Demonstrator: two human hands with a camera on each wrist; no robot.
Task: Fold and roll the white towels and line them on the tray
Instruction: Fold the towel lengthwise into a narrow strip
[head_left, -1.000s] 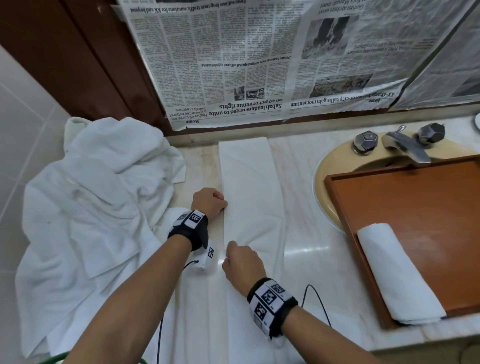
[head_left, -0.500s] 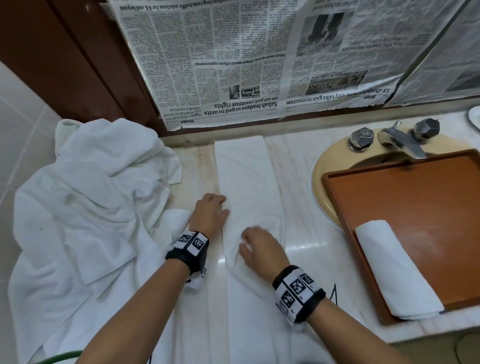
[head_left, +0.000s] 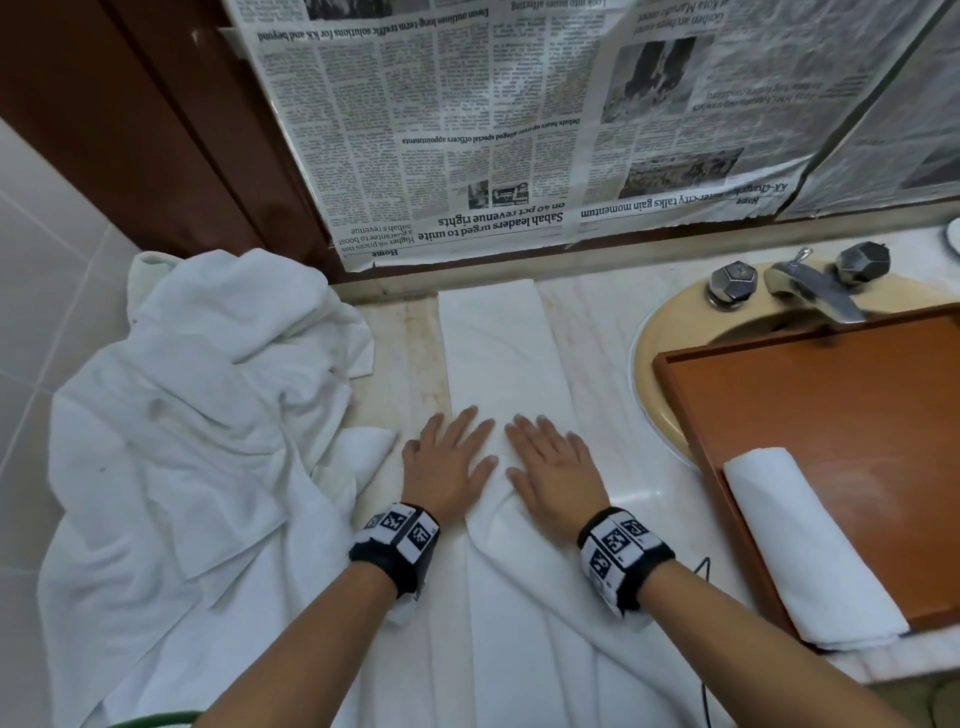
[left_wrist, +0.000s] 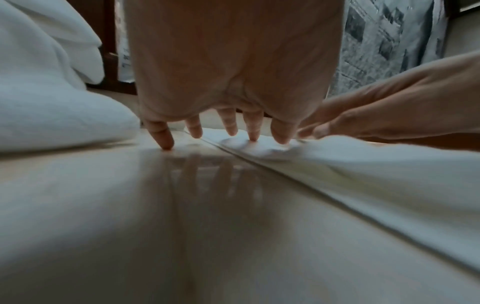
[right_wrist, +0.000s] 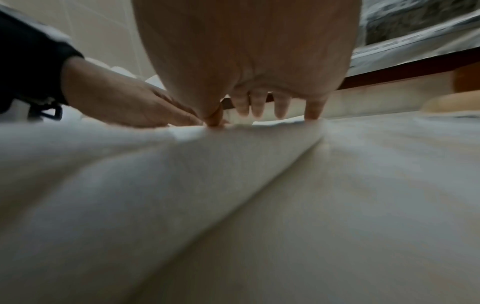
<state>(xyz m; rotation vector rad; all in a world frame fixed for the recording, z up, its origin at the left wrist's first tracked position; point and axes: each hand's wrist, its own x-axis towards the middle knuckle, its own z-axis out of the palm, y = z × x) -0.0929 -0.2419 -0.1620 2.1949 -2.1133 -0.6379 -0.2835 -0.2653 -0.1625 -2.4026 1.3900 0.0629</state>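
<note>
- A long white terry towel folded into a narrow strip (head_left: 493, 358) is lying flat on the pale marble counter (head_left: 597, 364), its long axis running straight away from the person toward the newspaper-covered wall (head_left: 519, 130).
- The far end of the strip is reaching almost to the foot of that wall; the near end is trailing back under the wrists and looks less neatly folded, with a ridge showing in the right wrist view.
- The left hand (head_left: 447, 462) is lying flat with fingers straight and spread, straddling the strip's left edge: the left wrist view shows some fingertips (left_wrist: 253, 135) pressing on cloth and the outermost one on bare counter.
- The right hand (head_left: 556, 467) is lying flat beside it on the strip, fingers straight, gripping nothing.
- Both hands are sitting side by side around the strip's middle, so neither is clearly nearer; most of the smoothed length is lying ahead of them, toward the wall.
- Judging from this, smoothing is the step in hand, and rolling along the long axis would follow.
- Right of the strip, a brown wooden tray (head_left: 831, 415) is resting over the beige sink (head_left: 654, 353), holding one rolled white towel (head_left: 800, 545) at its near left side.
- Left of the strip, a crumpled heap of white towels (head_left: 197, 415) is waiting.
</note>
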